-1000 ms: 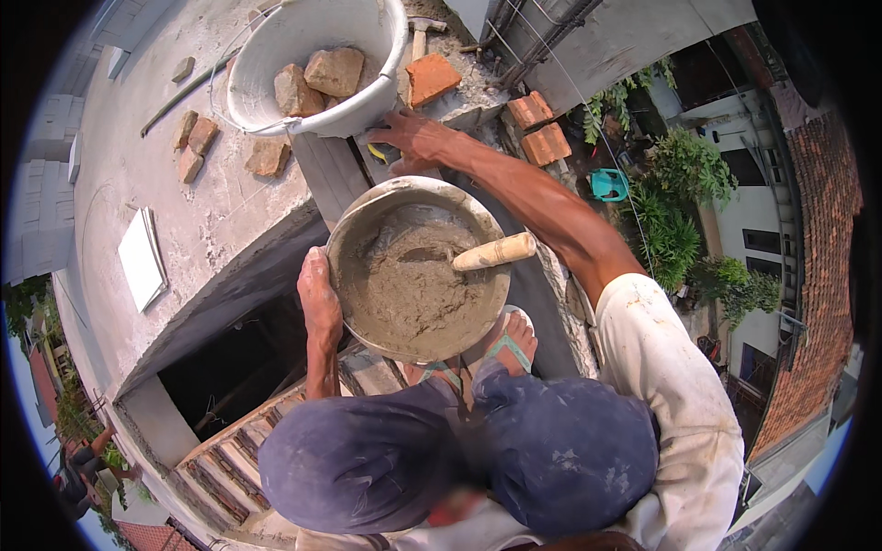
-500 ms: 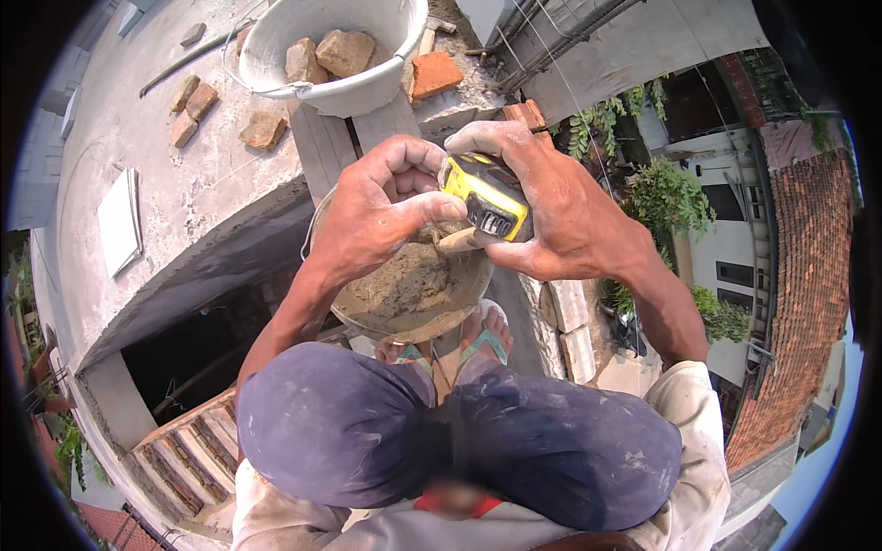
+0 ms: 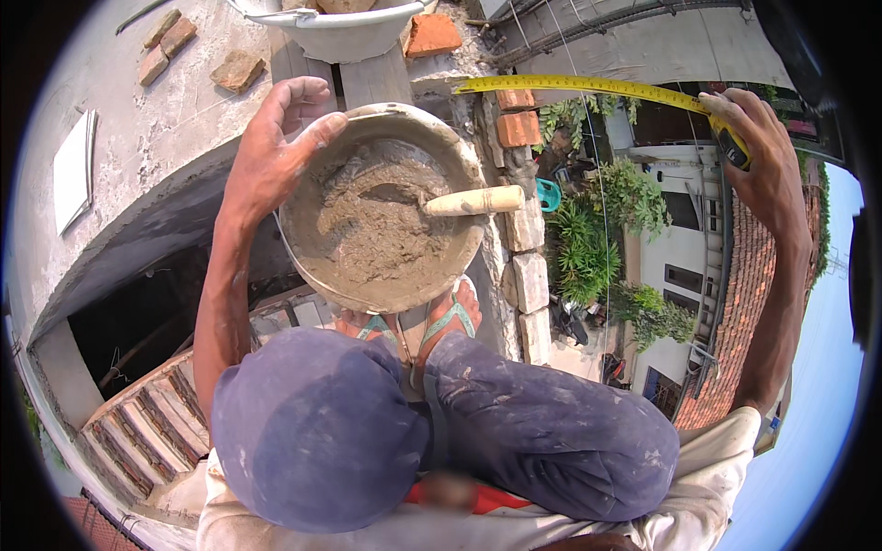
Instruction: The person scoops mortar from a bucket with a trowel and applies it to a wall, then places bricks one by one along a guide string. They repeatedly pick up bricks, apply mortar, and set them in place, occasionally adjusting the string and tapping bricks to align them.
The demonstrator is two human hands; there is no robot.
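Observation:
My right hand (image 3: 763, 151), raised at the far right, is wrapped round a yellow and black tape measure (image 3: 732, 147). Its yellow blade (image 3: 588, 87) is drawn out to the left, and the free end hangs above the bricks without a hand on it. My left hand (image 3: 285, 147) is empty, thumb apart from loosely bent fingers, by the left rim of a bucket (image 3: 299, 262). Wet grey mortar (image 3: 367, 225) fills part of this bucket. A trowel's wooden handle (image 3: 478, 200) sticks out of the mortar to the right; its blade is mostly buried.
A white bucket (image 3: 358, 37) holding brick pieces stands on planks ahead. A row of bricks (image 3: 530, 280) edges the drop on the right, with plants (image 3: 588, 253) below. Loose bricks (image 3: 237, 71) lie on the concrete at left. Thin strings (image 3: 602, 184) cross the right side.
My hands have moved apart. The right carried the tape measure far right with its blade now extended; the left let go and moved left. The view shifted, baring the mortar bucket and trowel handle.

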